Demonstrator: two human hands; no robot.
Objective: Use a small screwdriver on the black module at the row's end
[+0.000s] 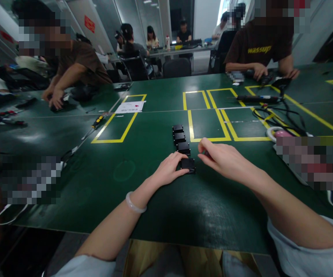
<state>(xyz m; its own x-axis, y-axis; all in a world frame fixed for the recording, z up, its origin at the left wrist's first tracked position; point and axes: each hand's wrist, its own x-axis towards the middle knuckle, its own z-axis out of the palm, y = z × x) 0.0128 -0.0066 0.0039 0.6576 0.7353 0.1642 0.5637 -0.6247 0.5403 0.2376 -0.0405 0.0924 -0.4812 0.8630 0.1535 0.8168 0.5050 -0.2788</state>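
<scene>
Several small black square boxes [180,137] lie in a line on the green table [143,200], running away from me. My left hand [169,167] rests on the table with its fingertips against the left side of the nearest black box [188,164]. My right hand [222,157] hovers just right of the same box, fingers curled and pinched; something small and dark may be between thumb and fingers, too hidden to tell. A pale bangle [134,206] circles my left wrist.
Yellow tape rectangles [203,115] mark the table. A screwdriver [97,122] and a white paper [130,107] lie at the left, black cables [273,113] and a white-pink object [280,133] at the right. Other people work at the far edge and at the left.
</scene>
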